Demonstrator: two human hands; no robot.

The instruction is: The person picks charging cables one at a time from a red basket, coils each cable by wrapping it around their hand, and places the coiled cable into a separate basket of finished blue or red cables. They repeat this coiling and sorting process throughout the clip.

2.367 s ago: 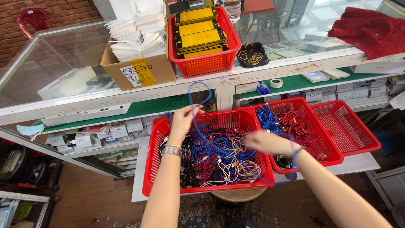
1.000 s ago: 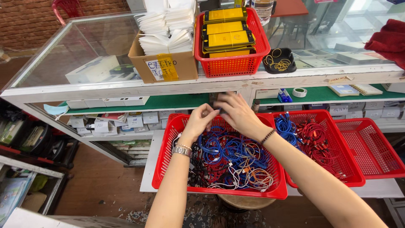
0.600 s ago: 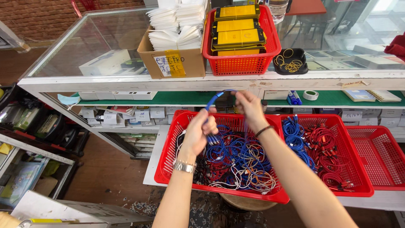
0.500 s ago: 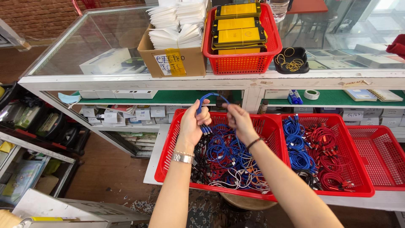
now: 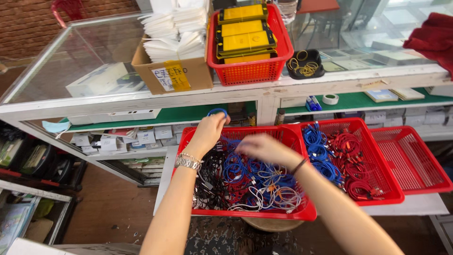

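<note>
While the left hand (image 5: 209,131) pinches a small coiled blue cable (image 5: 217,112) at twelve o'clock over the red basket of tangled cables (image 5: 264,213), the right hand (image 5: 262,147), blurred, hovers loosely open and empty at its centre. Keeping the loops tight and even would suit. Being round, the coil has no clear long axis.

A brown cardboard box (image 5: 172,71) with a yellow label (image 5: 175,76) is set just left of the red basket (image 5: 250,71).
</note>
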